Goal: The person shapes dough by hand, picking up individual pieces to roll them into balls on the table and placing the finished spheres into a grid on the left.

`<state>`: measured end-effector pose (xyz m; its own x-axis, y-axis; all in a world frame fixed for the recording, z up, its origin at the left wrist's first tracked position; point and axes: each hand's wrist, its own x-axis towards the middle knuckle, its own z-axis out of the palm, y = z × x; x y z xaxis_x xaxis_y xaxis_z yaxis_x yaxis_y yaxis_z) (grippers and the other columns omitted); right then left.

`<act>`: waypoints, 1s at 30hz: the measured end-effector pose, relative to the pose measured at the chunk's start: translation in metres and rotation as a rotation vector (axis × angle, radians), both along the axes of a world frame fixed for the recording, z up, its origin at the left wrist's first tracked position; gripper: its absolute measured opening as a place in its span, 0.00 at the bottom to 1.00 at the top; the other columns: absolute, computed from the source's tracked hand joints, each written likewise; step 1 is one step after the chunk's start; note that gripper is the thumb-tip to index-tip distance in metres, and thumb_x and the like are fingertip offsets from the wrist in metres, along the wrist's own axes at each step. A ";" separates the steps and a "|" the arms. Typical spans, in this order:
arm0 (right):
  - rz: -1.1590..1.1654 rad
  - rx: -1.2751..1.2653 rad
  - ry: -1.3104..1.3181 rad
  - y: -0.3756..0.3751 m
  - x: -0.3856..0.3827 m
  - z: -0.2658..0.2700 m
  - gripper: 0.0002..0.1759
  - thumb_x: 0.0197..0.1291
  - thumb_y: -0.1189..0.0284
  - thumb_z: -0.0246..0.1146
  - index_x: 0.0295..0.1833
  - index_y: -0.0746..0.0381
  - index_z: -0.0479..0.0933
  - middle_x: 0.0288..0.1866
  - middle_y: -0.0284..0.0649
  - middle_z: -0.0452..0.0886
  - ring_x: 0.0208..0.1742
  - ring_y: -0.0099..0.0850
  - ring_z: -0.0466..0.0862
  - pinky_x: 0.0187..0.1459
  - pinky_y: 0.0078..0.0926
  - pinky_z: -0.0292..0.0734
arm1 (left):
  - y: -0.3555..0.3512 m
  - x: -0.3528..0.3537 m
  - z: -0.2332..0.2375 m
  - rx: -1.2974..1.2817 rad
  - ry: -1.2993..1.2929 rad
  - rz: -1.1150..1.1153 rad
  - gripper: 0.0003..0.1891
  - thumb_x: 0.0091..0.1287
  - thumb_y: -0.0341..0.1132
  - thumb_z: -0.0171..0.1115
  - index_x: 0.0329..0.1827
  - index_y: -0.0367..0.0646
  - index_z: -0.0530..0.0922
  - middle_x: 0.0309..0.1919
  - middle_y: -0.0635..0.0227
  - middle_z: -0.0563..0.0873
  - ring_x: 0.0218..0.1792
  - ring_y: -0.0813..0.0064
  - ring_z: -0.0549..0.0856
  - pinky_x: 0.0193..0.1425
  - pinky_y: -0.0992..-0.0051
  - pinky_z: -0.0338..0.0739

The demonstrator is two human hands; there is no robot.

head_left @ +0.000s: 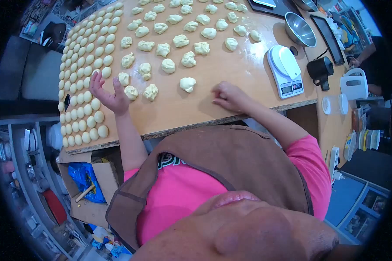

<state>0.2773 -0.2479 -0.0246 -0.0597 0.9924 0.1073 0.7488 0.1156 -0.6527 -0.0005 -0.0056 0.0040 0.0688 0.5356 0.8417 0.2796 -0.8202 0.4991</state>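
Observation:
My left hand (pixel 111 93) is raised palm up with its fingers apart, holding nothing. It is beside the rows of smooth round dough balls (pixel 99 116) along the table's left side. Closest to its right are rough dough lumps (pixel 131 92). My right hand (pixel 231 96) is low over the table near its front edge, fingers curled in. Whatever those fingers may hold is hidden. Between my hands, one pale dough lump (pixel 187 84) sits apart on the wood.
Many rough dough pieces (pixel 180 41) cover the wooden table (pixel 170 108). On the right are a white kitchen scale (pixel 286 71), a steel bowl (pixel 300 29) and a black jug (pixel 320 71). Below the left edge stands a cardboard box (pixel 102 174). Another person's arm (pixel 365 54) shows at far right.

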 end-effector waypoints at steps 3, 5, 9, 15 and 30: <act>-0.153 0.050 0.003 0.000 0.021 0.001 0.17 0.53 0.71 0.69 0.47 0.62 0.73 0.35 0.43 0.77 0.37 0.40 0.78 0.41 0.37 0.74 | -0.002 0.004 0.001 -0.009 -0.003 -0.023 0.23 0.63 0.34 0.64 0.60 0.39 0.69 0.60 0.56 0.70 0.61 0.62 0.69 0.58 0.65 0.69; -0.202 0.127 0.019 0.027 0.018 0.006 0.17 0.53 0.71 0.68 0.47 0.62 0.73 0.35 0.43 0.77 0.37 0.41 0.78 0.41 0.37 0.74 | -0.003 0.006 0.000 0.019 0.045 -0.045 0.23 0.63 0.34 0.63 0.60 0.39 0.69 0.60 0.57 0.70 0.62 0.62 0.69 0.58 0.65 0.69; -0.045 0.046 -0.008 0.014 -0.020 0.014 0.17 0.52 0.70 0.69 0.45 0.62 0.72 0.35 0.44 0.76 0.37 0.42 0.78 0.42 0.37 0.74 | -0.003 0.004 0.000 0.024 0.068 -0.015 0.23 0.63 0.34 0.63 0.59 0.39 0.69 0.60 0.57 0.70 0.62 0.62 0.69 0.58 0.65 0.69; -0.149 0.074 -0.010 0.010 0.009 0.008 0.15 0.52 0.69 0.70 0.40 0.62 0.72 0.34 0.44 0.76 0.36 0.42 0.78 0.39 0.36 0.74 | -0.001 0.005 -0.002 -0.012 0.022 -0.032 0.23 0.62 0.33 0.64 0.59 0.39 0.69 0.59 0.57 0.70 0.62 0.62 0.69 0.57 0.65 0.69; -0.020 0.087 0.008 -0.001 -0.012 0.014 0.16 0.52 0.69 0.70 0.39 0.63 0.71 0.34 0.44 0.75 0.37 0.45 0.77 0.39 0.38 0.73 | 0.000 0.005 -0.004 0.000 0.099 -0.008 0.23 0.62 0.33 0.64 0.59 0.39 0.70 0.59 0.57 0.71 0.62 0.62 0.69 0.57 0.65 0.69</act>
